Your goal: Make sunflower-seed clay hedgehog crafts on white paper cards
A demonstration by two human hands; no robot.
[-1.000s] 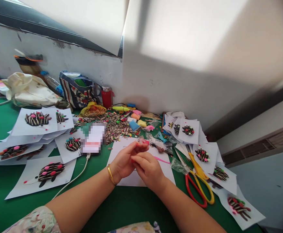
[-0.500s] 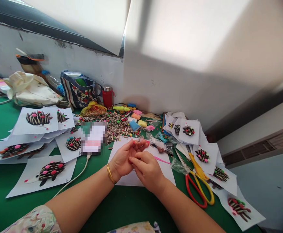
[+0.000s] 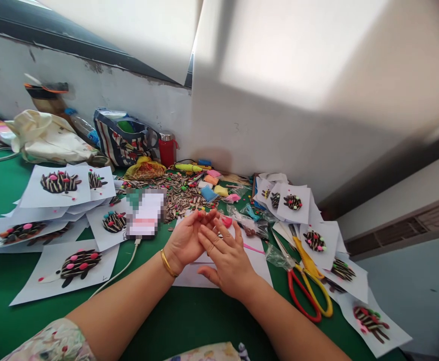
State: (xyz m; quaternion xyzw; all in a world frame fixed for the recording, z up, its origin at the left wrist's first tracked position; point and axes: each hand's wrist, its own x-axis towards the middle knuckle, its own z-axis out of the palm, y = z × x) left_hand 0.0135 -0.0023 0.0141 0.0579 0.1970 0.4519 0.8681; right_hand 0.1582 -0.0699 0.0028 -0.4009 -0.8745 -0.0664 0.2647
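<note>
Above a white sheet of paper (image 3: 257,265), my two hands meet. My left hand (image 3: 189,238) is turned palm up, its fingers a little curved, with a gold bangle at the wrist. Across its palm and fingers lies my right hand (image 3: 227,255), palm down, fingers stretched out and thumb apart. Whether anything small sits between the palms is hidden. A piece of red clay (image 3: 226,220) shows just beyond the right fingers. Close by on the sheet are a pink strip (image 3: 253,247) and brown clay (image 3: 250,231) in clear wrapping.
Scissors (image 3: 304,293) and a yellow-handled cutter (image 3: 305,255) lie to the right. Seed-and-clay hedgehog pictures (image 3: 106,263) are stacked on both sides. A phone (image 3: 144,220) with a cable is at the left. Behind are scattered sunflower seeds (image 3: 181,195), clay packs (image 3: 221,191) and a red flask (image 3: 167,150).
My right hand has gone from bent fingers pinched together at the left palm to flat, spread fingers laid over it. The left hand has shifted slightly.
</note>
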